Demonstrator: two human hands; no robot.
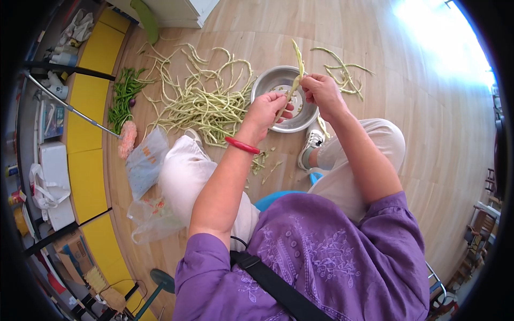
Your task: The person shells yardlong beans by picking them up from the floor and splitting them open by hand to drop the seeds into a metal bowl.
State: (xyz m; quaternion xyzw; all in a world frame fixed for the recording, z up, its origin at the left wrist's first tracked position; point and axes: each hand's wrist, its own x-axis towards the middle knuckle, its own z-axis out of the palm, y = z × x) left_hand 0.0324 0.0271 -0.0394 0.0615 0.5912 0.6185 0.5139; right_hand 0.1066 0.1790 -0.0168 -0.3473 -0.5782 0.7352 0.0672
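Note:
A pale green long bean [297, 56] is pinched between my two hands, its upper end pointing away from me. My left hand [267, 111], below a red bangle [242, 145], is closed round the lower part. With fingers pinched, my right hand [322, 95] grips it higher up. Both hands are over a metal bowl [261, 85] on the floor, with small bits in its bottom. To the left spreads a big tangled pile of long beans [206, 109]. A few more long beans [345, 72] lie right of the bowl.
Broken bean pieces [259, 161] are scattered between my feet. Green peppers [122, 99], a pink duster head [127, 139] and plastic bags [147, 163] lie at the left, beside yellow-fronted shelves [88, 182]. A green gourd [145, 20] leans by a white cabinet [176, 12].

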